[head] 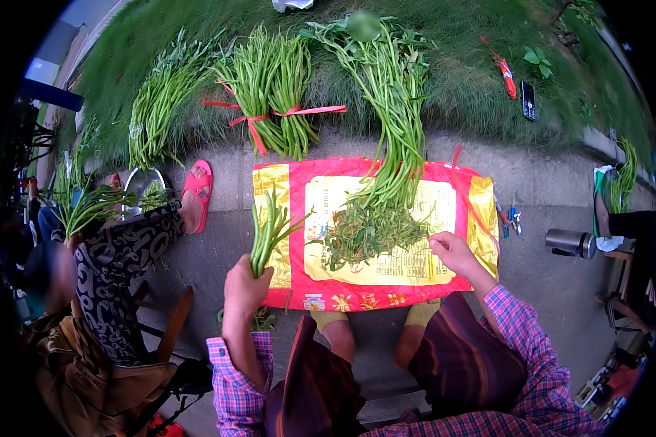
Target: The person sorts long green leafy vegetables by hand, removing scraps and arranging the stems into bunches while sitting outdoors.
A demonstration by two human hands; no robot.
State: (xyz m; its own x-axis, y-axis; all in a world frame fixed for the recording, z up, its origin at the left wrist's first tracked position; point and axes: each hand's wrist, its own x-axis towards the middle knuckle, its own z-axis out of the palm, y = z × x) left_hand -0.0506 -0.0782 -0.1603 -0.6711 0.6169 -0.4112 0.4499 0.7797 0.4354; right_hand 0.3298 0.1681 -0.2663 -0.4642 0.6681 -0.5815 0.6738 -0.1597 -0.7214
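My left hand (245,287) grips a small bunch of cut green stems (266,235), upright, over the left edge of a red and gold plastic sack (317,292). At the right edge of a pile of trimmed leaves and stem scraps (361,235), my right hand (455,252) has thumb and fingers drawn together; whether a scrap is between them is too small to tell. The sack lies flat on the pavement before my knees. A large loose bundle of long leafy green stems (396,109) reaches from the grass onto the sack, its lower ends touching the pile.
Two stem bundles (262,104) bound with red ties and another bundle (161,109) lie along the grass edge. A mobile phone (528,100) and red twine (507,79) rest on grass. Right are small tools (513,219) and a steel flask (570,243). Left, a seated person holds stems (85,205).
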